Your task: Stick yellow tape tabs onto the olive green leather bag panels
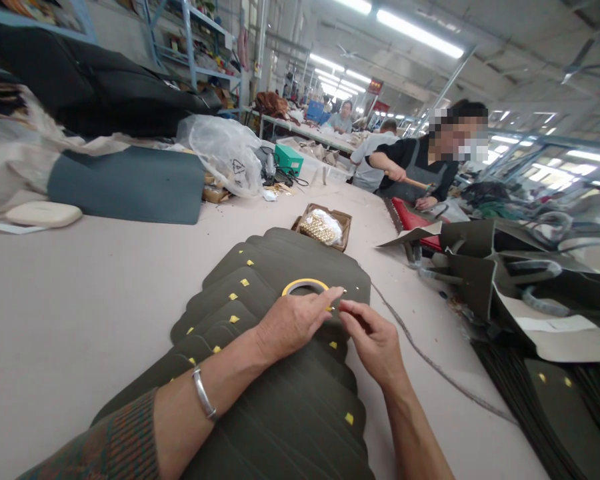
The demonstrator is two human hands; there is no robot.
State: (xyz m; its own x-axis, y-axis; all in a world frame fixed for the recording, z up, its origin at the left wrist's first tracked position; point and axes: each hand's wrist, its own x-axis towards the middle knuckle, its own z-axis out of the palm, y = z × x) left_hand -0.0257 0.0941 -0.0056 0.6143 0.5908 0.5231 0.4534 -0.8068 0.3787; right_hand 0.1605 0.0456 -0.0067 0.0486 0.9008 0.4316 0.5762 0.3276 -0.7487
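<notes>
Head view: my left hand point(293, 323) and right hand point(373, 337) pinch a small yellow tape bit point(331, 308) between narrowed fingertips, just in front of the yellow tape roll point(305, 286) lying flat on fanned dark olive leather panels point(280, 393).

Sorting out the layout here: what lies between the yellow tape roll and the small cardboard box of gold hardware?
In the head view, only the dark green panel lies between the tape roll and the cardboard box, then a narrow strip of bare table.
</notes>
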